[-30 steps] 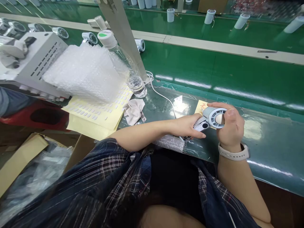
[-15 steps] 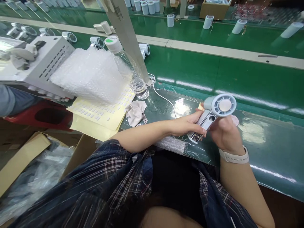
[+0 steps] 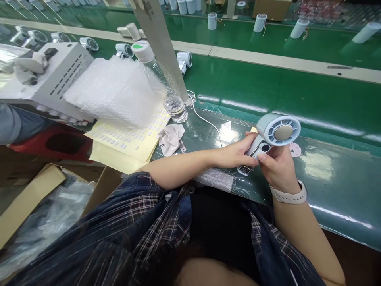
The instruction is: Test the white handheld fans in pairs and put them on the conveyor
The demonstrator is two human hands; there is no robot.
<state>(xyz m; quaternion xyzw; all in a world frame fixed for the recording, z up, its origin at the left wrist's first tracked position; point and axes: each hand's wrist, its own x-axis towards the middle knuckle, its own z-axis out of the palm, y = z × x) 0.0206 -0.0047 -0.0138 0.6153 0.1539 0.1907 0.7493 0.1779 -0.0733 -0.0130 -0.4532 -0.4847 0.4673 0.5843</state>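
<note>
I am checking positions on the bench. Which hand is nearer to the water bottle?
Left. The left hand grips the fan handle, on the side toward the water bottle. The right hand holds it from the far side.

On my screen the little fan (image 3: 275,133) is pale grey-blue with a beige centre disc. The belt (image 3: 268,87) behind it is glossy green with a cream strip. I see a white watch strap (image 3: 288,195), a navy plaid shirt (image 3: 139,226), yellow sticker sheets (image 3: 131,139) dotted white, and a green-spotted white bottle cap (image 3: 142,49).
</note>
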